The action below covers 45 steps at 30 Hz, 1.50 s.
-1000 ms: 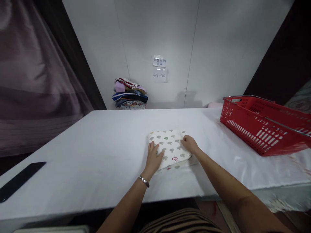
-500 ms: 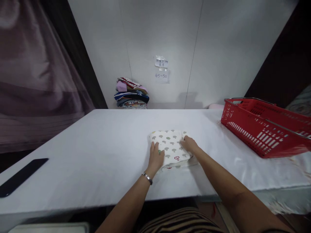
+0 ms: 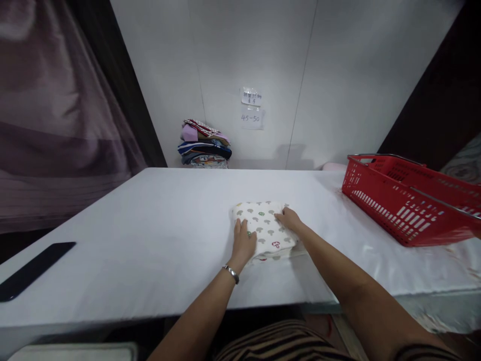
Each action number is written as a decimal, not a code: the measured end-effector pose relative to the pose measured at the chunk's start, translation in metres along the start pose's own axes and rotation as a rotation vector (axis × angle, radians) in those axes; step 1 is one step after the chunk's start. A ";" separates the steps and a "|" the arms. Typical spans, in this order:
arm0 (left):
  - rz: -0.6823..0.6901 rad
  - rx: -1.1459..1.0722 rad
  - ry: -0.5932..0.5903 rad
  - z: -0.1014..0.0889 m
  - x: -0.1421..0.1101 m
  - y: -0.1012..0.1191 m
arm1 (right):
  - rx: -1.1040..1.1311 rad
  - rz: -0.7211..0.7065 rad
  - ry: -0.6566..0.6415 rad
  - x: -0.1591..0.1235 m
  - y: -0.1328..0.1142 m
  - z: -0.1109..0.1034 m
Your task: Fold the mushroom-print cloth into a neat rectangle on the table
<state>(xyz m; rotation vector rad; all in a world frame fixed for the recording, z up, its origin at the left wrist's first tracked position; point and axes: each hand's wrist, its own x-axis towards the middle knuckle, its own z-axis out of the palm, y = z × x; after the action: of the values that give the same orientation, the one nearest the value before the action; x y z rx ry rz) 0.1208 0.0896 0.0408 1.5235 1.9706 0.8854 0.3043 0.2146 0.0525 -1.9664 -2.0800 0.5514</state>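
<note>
White counter (image 3: pixel 150 225), wall (image 3: pixel 338 75) at twelve o'clock; squarish cloth (image 3: pixel 266 225), far edge facing twelve; left hand (image 3: pixel 244 245) spread on it, right hand (image 3: pixel 290 219) touching, grip unclear.

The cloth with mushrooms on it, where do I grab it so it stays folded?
Probably by its left and right edges, one hand from each side, fingers underneath and thumbs on top. The cloth lies flat, and layers show at its near edge, so pinching only the top might unfold it. The left hand and right hand are at those sides.
</note>
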 end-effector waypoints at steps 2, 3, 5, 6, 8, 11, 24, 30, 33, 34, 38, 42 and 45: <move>0.002 0.000 -0.004 0.000 0.000 0.001 | 0.036 0.010 0.021 -0.001 0.000 0.000; 0.004 -0.003 -0.008 -0.001 -0.001 0.001 | 0.053 0.015 0.028 -0.001 0.000 0.000; 0.006 -0.015 -0.019 -0.001 -0.002 0.002 | 0.084 0.027 0.032 -0.003 0.000 -0.002; 0.003 -0.025 -0.023 -0.002 -0.003 0.002 | 0.119 0.038 0.024 -0.004 -0.001 -0.004; -0.006 -0.047 -0.025 -0.002 -0.004 0.003 | 0.220 0.065 -0.006 -0.006 -0.003 -0.006; -0.014 -0.087 -0.011 -0.003 -0.002 0.002 | 0.359 0.096 -0.059 -0.007 -0.008 -0.012; 0.517 -0.077 0.206 -0.009 -0.050 -0.023 | 1.061 0.022 -0.398 0.008 -0.020 -0.088; 0.966 0.340 -0.158 0.010 -0.091 0.007 | 1.039 -0.117 -0.420 0.013 -0.068 -0.102; 0.769 0.471 -0.171 0.023 -0.082 0.034 | 1.020 -0.168 -0.441 0.008 -0.098 -0.106; 0.705 0.486 -0.154 0.027 -0.077 0.041 | 1.012 -0.186 -0.444 0.006 -0.107 -0.107; 0.493 0.535 -0.120 0.040 -0.062 0.053 | 0.976 -0.242 -0.464 -0.003 -0.137 -0.107; 0.344 0.595 -0.129 0.040 -0.061 0.048 | 0.966 -0.254 -0.461 -0.006 -0.163 -0.098; 0.262 0.620 -0.113 0.032 -0.063 0.039 | 0.967 -0.282 -0.442 -0.008 -0.185 -0.087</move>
<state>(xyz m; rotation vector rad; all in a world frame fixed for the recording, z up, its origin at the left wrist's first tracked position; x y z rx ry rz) 0.1855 0.0413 0.0481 2.1540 2.1002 0.2626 0.1731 0.2109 0.2090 -1.0317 -1.6932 1.6396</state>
